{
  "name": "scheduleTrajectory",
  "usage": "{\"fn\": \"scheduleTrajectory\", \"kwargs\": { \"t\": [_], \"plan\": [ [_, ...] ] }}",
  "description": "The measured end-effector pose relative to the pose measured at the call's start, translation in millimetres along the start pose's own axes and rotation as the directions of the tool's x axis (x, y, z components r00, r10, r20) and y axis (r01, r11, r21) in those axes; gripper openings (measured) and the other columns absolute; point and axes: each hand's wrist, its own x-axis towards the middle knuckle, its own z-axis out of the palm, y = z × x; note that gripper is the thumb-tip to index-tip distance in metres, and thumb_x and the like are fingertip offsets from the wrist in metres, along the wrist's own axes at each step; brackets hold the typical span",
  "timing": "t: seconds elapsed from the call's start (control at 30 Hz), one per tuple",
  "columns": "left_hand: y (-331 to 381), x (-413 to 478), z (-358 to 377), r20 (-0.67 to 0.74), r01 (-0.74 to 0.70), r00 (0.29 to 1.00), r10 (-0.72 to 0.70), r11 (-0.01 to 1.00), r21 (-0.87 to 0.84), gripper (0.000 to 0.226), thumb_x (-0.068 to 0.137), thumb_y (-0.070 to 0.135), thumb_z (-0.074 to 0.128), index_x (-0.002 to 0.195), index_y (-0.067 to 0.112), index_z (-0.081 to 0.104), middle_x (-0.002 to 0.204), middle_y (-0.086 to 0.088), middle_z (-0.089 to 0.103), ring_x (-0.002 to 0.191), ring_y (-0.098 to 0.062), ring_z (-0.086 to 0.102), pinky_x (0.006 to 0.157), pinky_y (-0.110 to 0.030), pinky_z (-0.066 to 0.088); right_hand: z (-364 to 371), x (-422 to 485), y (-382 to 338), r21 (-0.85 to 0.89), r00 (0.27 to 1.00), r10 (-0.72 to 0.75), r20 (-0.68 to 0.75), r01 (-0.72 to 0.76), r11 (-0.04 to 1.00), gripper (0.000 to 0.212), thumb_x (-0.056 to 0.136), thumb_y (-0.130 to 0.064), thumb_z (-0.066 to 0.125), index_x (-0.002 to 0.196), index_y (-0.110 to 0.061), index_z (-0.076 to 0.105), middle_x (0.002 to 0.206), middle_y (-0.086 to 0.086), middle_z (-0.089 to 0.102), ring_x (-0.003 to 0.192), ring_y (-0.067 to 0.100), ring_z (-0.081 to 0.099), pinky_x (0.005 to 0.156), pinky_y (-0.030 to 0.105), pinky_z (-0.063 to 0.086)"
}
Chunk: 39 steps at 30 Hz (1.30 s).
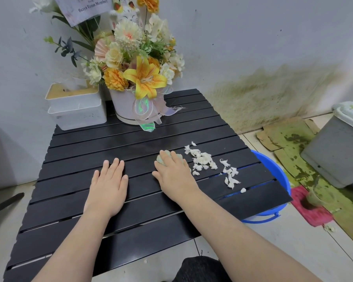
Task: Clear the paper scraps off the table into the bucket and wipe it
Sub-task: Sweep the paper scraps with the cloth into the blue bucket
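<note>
At the far left of the black slatted tabletop point(90, 143) a white tissue box point(75, 106) is sitting beside a pot of flowers point(139, 78). Nearer to me, the left hand point(108, 186) is lying flat on the slats with straight fingers. Its grip is released and it is holding nothing, seemingly just steadying the tabletop.

Just to its right, the right hand point(174, 178) is pressing a small pale green cloth point(161, 158) against the slats. The fingers are lying over the wad rather than clenching round it, so that grip is loose too. The paper scraps point(204, 161) are lying in a ragged white trail just right of that hand, running towards the near right edge. The blue bucket point(281, 180) is standing on the floor below that edge, partly under the tabletop.

I would say the sweeping step is in hand, with no scrap visibly in the bucket yet. The next move is calling for a low, steady push rightward, keeping the cloth flat so the scraps are going over the edge above the bucket and not slipping through the gaps.
</note>
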Motion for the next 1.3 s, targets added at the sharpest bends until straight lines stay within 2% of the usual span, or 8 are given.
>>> {"fn": "scheduleTrajectory", "kwargs": {
  "t": [0.1, 0.27, 0.53, 0.73, 0.83, 0.93, 1.17, 1.3],
  "plan": [
    [0, 0, 0, -0.003, 0.001, 1.000, -0.001, 1.000, -0.003, 0.052, 0.098, 0.031, 0.018, 0.148, 0.018, 0.008, 0.159, 0.003, 0.005, 0.146, -0.019, -0.003, 0.120, -0.039, 0.004, -6, -1, -1, -0.013, 0.996, 0.001, 0.093, 0.000, 1.000, 0.044, 0.098, -0.042, 0.039, 0.133, -0.018, 0.048, 0.154, 0.008, 0.021, 0.140, 0.033, 0.015, 0.111, 0.054, 0.020],
    [0, 0, 0, -0.007, 0.002, 1.000, -0.002, 1.000, -0.011, 0.052, 0.098, 0.031, 0.017, 0.147, 0.018, 0.009, 0.159, 0.003, 0.005, 0.146, -0.019, -0.003, 0.120, -0.039, 0.004, 0, 1, -5, -0.062, 0.998, 0.028, -0.055, -0.031, 0.998, 0.051, 0.089, -0.038, 0.029, 0.093, -0.011, 0.072, 0.113, 0.011, 0.067, 0.102, 0.034, 0.063, 0.073, 0.045, 0.056],
    [-1, 0, 1, -0.002, -0.003, 1.000, 0.003, 1.000, -0.005, 0.052, 0.098, 0.032, 0.018, 0.147, 0.019, 0.008, 0.158, 0.003, 0.005, 0.146, -0.018, -0.004, 0.120, -0.039, 0.004, 5, -7, -4, 0.006, 0.981, -0.179, -0.077, 0.180, 0.984, 0.039, 0.089, -0.037, 0.043, 0.110, -0.013, 0.066, 0.128, 0.012, 0.058, 0.115, 0.036, 0.054, 0.089, 0.047, 0.050],
    [8, -2, -2, 0.020, 0.030, 0.999, -0.031, 0.998, 0.049, 0.053, 0.097, 0.034, 0.015, 0.148, 0.020, 0.004, 0.159, 0.005, 0.000, 0.145, -0.020, -0.012, 0.118, -0.044, -0.006, -14, -1, 52, 0.055, 0.974, 0.004, -0.226, 0.009, 0.998, 0.022, 0.083, -0.008, 0.055, 0.101, 0.002, 0.062, 0.116, 0.026, 0.058, 0.102, 0.044, 0.056, 0.082, 0.052, 0.050],
    [32, -7, 5, 0.004, -0.029, 1.000, 0.029, 0.999, 0.037, 0.053, 0.098, 0.034, 0.013, 0.148, 0.018, 0.004, 0.159, 0.002, -0.001, 0.146, -0.022, -0.009, 0.117, -0.044, -0.002, -17, -12, 36, 0.018, 0.950, -0.061, -0.306, 0.070, 0.997, 0.025, 0.083, -0.012, 0.052, 0.102, 0.000, 0.062, 0.117, 0.023, 0.058, 0.103, 0.041, 0.056, 0.082, 0.046, 0.051],
    [44, -10, 15, 0.009, -0.048, 0.999, 0.048, 0.998, 0.035, 0.054, 0.097, 0.033, 0.012, 0.148, 0.016, 0.002, 0.159, 0.000, -0.001, 0.146, -0.023, -0.006, 0.118, -0.043, 0.004, 0, -35, 16, -0.046, 0.961, -0.157, -0.229, 0.150, 0.988, 0.031, 0.078, -0.016, 0.068, 0.107, -0.004, 0.064, 0.120, 0.017, 0.058, 0.110, 0.036, 0.053, 0.084, 0.045, 0.051],
    [43, -9, 15, 0.015, -0.030, 0.999, 0.030, 1.000, -0.004, 0.054, 0.097, 0.033, 0.016, 0.148, 0.019, 0.003, 0.159, 0.003, -0.001, 0.146, -0.019, -0.006, 0.119, -0.041, 0.003, -19, -32, 75, 0.045, 0.956, -0.021, -0.293, 0.035, 0.998, 0.020, 0.083, -0.010, 0.058, 0.101, -0.002, 0.063, 0.114, 0.019, 0.059, 0.100, 0.038, 0.054, 0.080, 0.049, 0.050],
    [46, -9, 12, 0.023, -0.036, 0.999, 0.036, 0.999, -0.008, 0.053, 0.098, 0.032, 0.019, 0.148, 0.017, 0.008, 0.159, 0.001, 0.004, 0.146, -0.021, -0.003, 0.118, -0.042, 0.005, -11, -46, 29, 0.008, 0.942, -0.234, -0.242, 0.243, 0.970, 0.030, 0.086, -0.021, 0.047, 0.108, -0.004, 0.060, 0.118, 0.017, 0.055, 0.105, 0.036, 0.048, 0.091, 0.046, 0.043]
  ]
}}
